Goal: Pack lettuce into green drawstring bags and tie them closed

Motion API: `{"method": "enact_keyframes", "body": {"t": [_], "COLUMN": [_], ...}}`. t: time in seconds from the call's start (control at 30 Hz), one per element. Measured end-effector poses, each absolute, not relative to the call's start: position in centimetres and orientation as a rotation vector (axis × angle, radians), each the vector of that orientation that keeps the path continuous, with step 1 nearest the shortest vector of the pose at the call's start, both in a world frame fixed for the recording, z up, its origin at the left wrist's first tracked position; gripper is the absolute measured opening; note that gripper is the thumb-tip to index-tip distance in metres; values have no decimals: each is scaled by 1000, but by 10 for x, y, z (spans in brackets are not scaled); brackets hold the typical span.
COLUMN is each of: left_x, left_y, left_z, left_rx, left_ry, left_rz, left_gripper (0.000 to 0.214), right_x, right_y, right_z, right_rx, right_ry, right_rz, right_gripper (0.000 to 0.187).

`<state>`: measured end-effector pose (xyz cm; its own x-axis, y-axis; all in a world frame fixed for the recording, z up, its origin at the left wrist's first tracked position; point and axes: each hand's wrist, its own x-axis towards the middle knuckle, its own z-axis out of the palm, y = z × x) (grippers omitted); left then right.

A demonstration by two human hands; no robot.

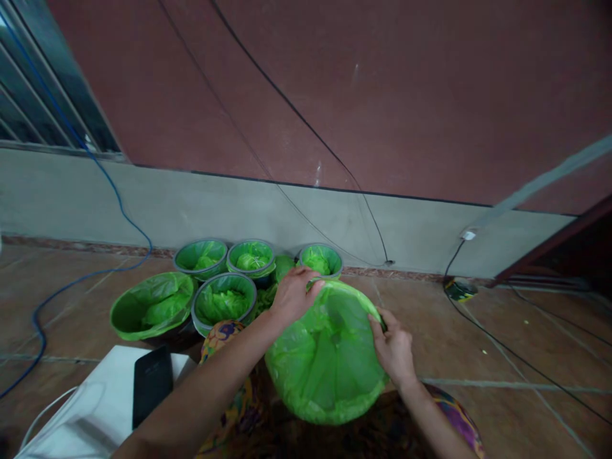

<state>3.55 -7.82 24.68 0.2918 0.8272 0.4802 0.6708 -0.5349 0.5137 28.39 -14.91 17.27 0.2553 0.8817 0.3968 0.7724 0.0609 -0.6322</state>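
– As a person faces a two-tone wall (287,217), where is the green bag (329,363)?

– Over the lap, between patterned knees, its mouth spread wide toward the camera

– And the fingers?

– Those of the left hand (295,294) grasp the bag's far edge; those of the right hand (396,347) are curled over its right edge

– What stands nearby?

– Green-lined bins (208,275), clustered on the tiled floor (526,357) to the left; closer, a black phone (152,382) rests on a white surface (112,395), and a blue cable (115,191) trails down to the tiles
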Motion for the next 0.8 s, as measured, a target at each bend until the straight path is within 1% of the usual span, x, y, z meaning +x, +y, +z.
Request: {"method": "enact_keyframes", "body": {"t": [0.1,0.33,0.47,0.53,0.57,0.67,0.7,0.73,0.8], "left_x": [36,26,24,22,21,21,23,25,32], "left_y": [-74,-78,-80,-81,-81,-81,-80,-78,-75], "left_z": [243,228,225,228,231,246,252,258,268], "left_rx": [2373,2432,2455,2440,2427,2368,2349,2341,2369], "left_ry": [1400,1542,1664,1655,1618,1466,1414,1363,1267], "left_rz": [869,633,459,401,405,534,590,640,708], "left_gripper": [29,26,28,32,38,70,75,75,63], "right_x": [284,290,289,288,288,287,286,285,283], "right_y": [-151,-147,-145,-144,-144,-144,-144,-144,-144], "right_z": [173,175,175,174,175,177,179,181,184], "right_rx": [-1724,-1684,-1644,-1620,-1615,-1605,-1598,-1590,-1577], "right_ry": [-1515,-1562,-1591,-1610,-1611,-1614,-1624,-1639,-1684], "right_rz": [184,70,31,16,9,17,32,50,89], "right_gripper": [49,45,44,43,43,42,41,40,38]}}
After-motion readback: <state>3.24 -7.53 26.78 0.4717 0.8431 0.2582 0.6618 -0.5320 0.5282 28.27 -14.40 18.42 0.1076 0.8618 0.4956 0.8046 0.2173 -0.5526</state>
